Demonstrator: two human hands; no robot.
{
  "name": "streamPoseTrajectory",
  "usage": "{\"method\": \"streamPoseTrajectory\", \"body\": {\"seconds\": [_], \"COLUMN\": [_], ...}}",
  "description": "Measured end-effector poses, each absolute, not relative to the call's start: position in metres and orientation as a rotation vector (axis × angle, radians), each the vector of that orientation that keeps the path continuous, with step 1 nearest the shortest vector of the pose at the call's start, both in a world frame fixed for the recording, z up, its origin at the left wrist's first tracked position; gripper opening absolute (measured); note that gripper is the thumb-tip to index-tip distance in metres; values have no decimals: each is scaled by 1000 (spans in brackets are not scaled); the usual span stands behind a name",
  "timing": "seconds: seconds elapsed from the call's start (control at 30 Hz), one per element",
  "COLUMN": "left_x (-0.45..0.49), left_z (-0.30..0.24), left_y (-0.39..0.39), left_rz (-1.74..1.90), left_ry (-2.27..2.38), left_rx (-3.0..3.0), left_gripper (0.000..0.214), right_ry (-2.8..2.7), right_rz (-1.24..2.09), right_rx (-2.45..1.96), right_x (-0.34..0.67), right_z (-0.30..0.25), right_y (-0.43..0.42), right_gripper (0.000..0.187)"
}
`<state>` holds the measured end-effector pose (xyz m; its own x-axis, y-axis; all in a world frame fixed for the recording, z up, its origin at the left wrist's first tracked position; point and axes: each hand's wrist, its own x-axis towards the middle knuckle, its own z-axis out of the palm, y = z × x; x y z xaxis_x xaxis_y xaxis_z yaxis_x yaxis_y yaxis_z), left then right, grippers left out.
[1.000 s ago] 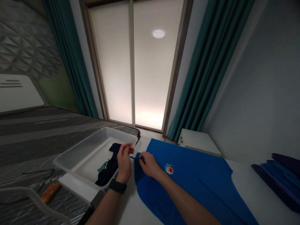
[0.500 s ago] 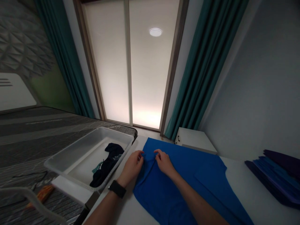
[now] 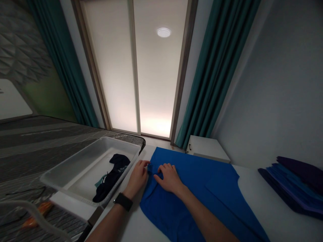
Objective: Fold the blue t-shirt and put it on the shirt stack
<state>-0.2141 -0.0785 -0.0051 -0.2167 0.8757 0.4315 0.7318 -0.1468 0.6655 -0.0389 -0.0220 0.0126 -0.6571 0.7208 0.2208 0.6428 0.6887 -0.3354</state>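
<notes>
A blue shirt [image 3: 199,178] lies spread over the white table, with creases and a folded part near its left side. At the shirt's left edge my left hand [image 3: 138,176], with a dark watch on the wrist, is closed in a pinch on a small raised bit of the cloth. My right hand [image 3: 170,178] rests on the shirt just to the right, its thumb and fingers apart and curved over a ruffled patch of fabric.
Left of the table stands a translucent plastic bin [image 3: 73,164] holding dark navy clothing [image 3: 112,178]. A stack of folded blue and purple clothes [image 3: 295,188] lies at the right. Behind the table is a white cabinet [image 3: 209,148]. An orange item [image 3: 37,213] lies at lower left.
My right hand has gone from a pinch to spread, curved fingers lying on the shirt. A bit of cloth now stands up at my left fingertips. The view has shifted slightly.
</notes>
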Motion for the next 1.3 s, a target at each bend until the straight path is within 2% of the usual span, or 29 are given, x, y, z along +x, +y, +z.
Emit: {"method": "streamPoseTrajectory", "body": {"seconds": [0.13,0.27,0.33,0.47,0.73,0.87,1.07,1.2,1.3], "left_x": [-218,-222,-223,-223,-217,-219,-220,-218,-216], "left_z": [-15,-18,-18,-16,-19,-19,-14,-12,-10], "left_y": [-77,-74,-73,-73,-72,-70,-72,-72,-72], "left_rz": [1176,1098,1062,972,804,813,802,787,809], "left_ry": [2017,2037,2047,2075,2202,2194,2156,2161,2156], "left_rx": [1928,1949,1944,1989,2013,2011,2052,2043,2024], "left_gripper": [41,40,40,40,48,44,34,26,25], "right_ry": [-2627,-2744,-2782,-2732,-2566,-2570,-2638,-2684,-2674], "right_rz": [253,231,236,353,671,636,412,390,401], "right_rx": [-994,-814,-812,-896,-894,-828,-937,-1023,-1045], "right_x": [-45,-49,-51,-46,-7,-16,-52,-50,-44], "right_z": [18,24,27,32,30,27,22,25,27], "right_y": [-23,-23,-23,-22,-17,-14,-10,-10,-6], "right_gripper": [14,29,27,21,30,32,38,25,24]}}
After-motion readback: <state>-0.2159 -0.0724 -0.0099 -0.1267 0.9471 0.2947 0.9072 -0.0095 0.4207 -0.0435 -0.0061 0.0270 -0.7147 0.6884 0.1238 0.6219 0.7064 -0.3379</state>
